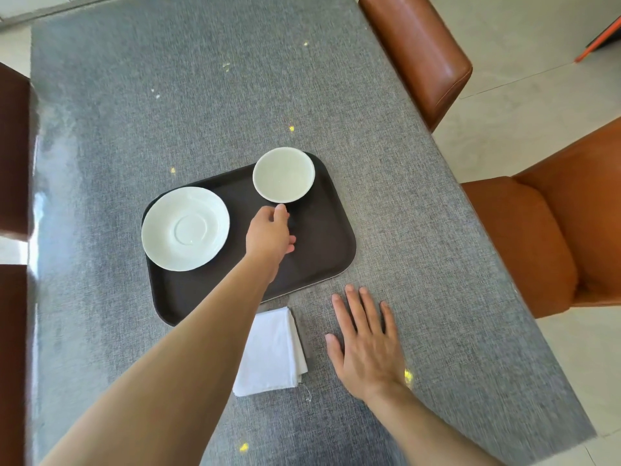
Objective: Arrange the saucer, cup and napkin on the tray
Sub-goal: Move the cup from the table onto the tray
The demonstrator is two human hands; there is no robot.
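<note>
A dark brown tray (322, 250) lies on the grey table. On its left part sits a white saucer (185, 228). A white cup (284, 174) is at the tray's far right corner. My left hand (270, 232) reaches over the tray, thumb and forefinger pinched against the cup's near side; any handle there is hidden by the fingers. A folded white napkin (274, 353) lies on the table just in front of the tray, partly under my left forearm. My right hand (366, 344) rests flat on the table to the right of the napkin, fingers spread, holding nothing.
The grey cloth-covered table (168, 95) stretches far beyond the tray. Two orange-brown chairs (551, 237) stand along its right edge, and dark wooden furniture (13, 149) lines the left edge.
</note>
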